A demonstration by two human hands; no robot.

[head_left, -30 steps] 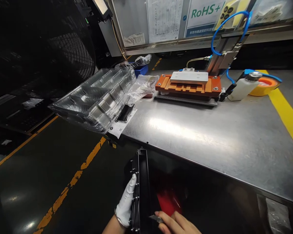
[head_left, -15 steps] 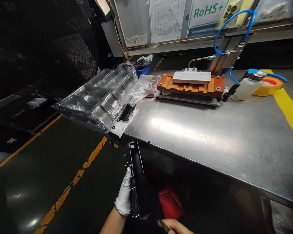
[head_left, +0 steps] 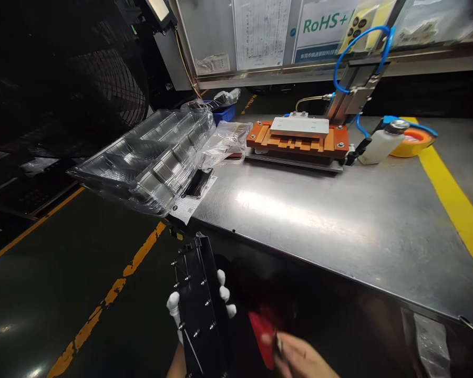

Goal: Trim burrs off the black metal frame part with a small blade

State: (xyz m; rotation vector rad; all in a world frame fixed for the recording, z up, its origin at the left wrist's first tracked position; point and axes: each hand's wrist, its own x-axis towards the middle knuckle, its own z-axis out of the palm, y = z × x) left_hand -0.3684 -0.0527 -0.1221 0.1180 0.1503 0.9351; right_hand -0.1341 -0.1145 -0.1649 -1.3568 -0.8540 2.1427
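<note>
White-gloved left hand (head_left: 199,310) fingers clamp the black studded panel (head_left: 199,299) (sign (head_left: 323,26) reads "RoHS+"); right hand (head_left: 299,357) grip unclear.

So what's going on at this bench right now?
A person holds a black plastic part studded with small pins in the gloved left hand, below the edge of the steel table. The bare right hand pinches a small tool beside it. On the table sit clear plastic trays and an orange fixture.

Black panel (head_left: 199,310), white-gloved left hand (head_left: 220,294), orange fixture (head_left: 297,140).
</note>
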